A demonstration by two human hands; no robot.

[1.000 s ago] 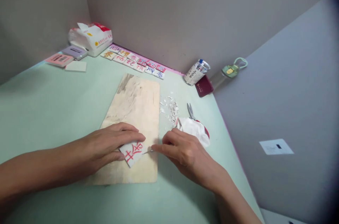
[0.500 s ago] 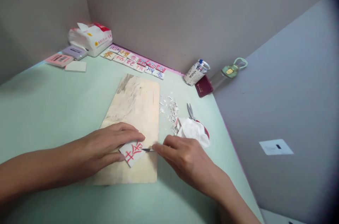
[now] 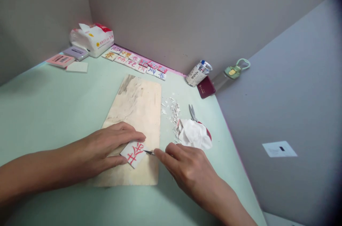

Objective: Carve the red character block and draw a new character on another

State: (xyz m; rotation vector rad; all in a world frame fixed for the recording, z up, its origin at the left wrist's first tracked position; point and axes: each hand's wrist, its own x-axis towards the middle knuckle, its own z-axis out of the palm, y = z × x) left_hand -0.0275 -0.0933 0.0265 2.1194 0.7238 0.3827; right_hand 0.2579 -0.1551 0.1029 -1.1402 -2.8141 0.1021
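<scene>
My left hand grips a white rubber carving block between thumb and fingers, steadying it on a wooden board. The block has a red character on its top face. In my right hand is a craft knife, held like a pen, its blade tip at the right edge of the block. The fingers of that hand are closed round the handle, most of which they hide. White shavings lie just right of the board.
Crumpled tissue partly covers red-handled scissors at the right. Further back stand a can, a maroon booklet and a bottle. Several lettered blocks, a tissue pack and pink and purple packets line the back.
My right hand has shifted slightly down and toward me, and the knife now slants more across the block's edge. The left hand and block have barely moved.
</scene>
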